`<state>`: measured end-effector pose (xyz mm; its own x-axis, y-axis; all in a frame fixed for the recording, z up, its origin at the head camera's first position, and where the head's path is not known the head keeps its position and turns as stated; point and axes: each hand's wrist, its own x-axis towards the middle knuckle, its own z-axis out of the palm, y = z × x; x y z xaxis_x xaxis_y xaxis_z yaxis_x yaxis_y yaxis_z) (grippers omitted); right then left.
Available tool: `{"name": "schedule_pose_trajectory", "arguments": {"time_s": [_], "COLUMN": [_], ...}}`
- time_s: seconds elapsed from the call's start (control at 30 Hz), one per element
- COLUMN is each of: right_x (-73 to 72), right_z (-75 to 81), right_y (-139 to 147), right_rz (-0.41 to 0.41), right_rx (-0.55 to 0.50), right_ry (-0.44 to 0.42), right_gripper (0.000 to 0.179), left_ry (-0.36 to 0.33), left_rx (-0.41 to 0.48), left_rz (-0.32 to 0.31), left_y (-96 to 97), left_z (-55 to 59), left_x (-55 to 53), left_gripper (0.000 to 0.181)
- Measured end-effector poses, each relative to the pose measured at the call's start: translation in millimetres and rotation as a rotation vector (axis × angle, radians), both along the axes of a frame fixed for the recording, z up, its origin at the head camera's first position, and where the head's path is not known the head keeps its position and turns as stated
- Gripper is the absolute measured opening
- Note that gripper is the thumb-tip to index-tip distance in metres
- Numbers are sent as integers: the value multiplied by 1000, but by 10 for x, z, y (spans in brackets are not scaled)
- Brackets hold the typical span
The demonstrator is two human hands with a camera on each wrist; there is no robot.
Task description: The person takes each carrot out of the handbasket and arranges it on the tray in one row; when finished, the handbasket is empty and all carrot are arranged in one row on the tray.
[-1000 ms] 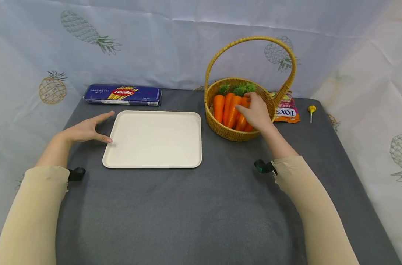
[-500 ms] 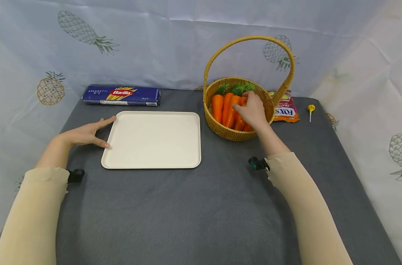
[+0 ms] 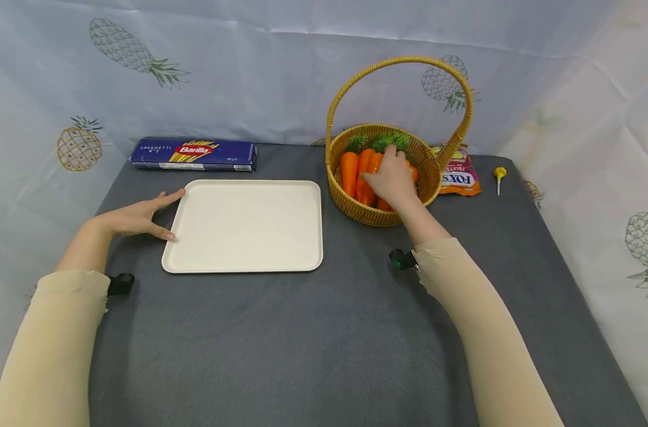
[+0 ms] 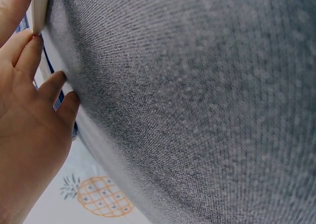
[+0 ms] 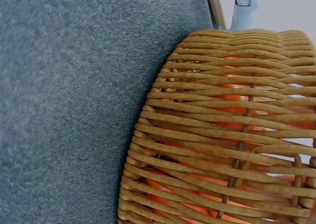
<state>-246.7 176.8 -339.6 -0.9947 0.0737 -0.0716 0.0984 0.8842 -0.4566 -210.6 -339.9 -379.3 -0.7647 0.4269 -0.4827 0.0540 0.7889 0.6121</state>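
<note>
Left hand (image 3: pixel 134 218): spread, touching the tray (image 3: pixel 244 225) at its left edge. Right hand (image 3: pixel 390 178), the nearer: over the carrots (image 3: pixel 363 191) in the basket (image 3: pixel 349 207); cannot tell whether it pinches one. Carrots lie roughly front to back, greens (image 3: pixel 381 142) rearward.

Head view: light even, diffuse, moderately bright. Soft shadows on the table (image 3: pixel 281 350) along inner sides of both sleeves (image 3: pixel 51 338). Small highlights on the carrots (image 3: pixel 349 172). Backdrop (image 3: pixel 281 89) bluish at centre, warmer at right. Left wrist: grainy, blurred toward right edge. Right wrist: cool cast, upper right corner washed out.
</note>
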Motion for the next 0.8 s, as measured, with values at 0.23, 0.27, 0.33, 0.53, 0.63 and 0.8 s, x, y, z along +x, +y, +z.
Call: {"name": "schedule_pose_trajectory", "arguments": {"time_s": [0.23,0.27,0.33,0.53,0.63,0.8], "right_x": [-18,-20,-21,-24,-32,-35], "right_z": [-33,-37,-45,-80,-99,-106], "right_y": [-50,-59,-78,-107,-106,-77], "right_rz": [4,1,-3,8,-2,-22], "right_rx": [55,59,73,125,98,-18], "right_ry": [-33,-37,-35,-44,-50,-61], "right_gripper": [91,92,92,94,93,93], "left_ry": [-5,-4,-3,11,26,49], "left_rx": [-8,-11,-16,-20,-10,20], "left_rz": [-2,-1,1,6,5,-15], "left_y": [1,4,6,24,40,52], "left_z": [1,3,4,4,-11,-18], "left_x": [-3,-1,2,13,14,22], "left_gripper": [114,114,114,117,118,118]}}
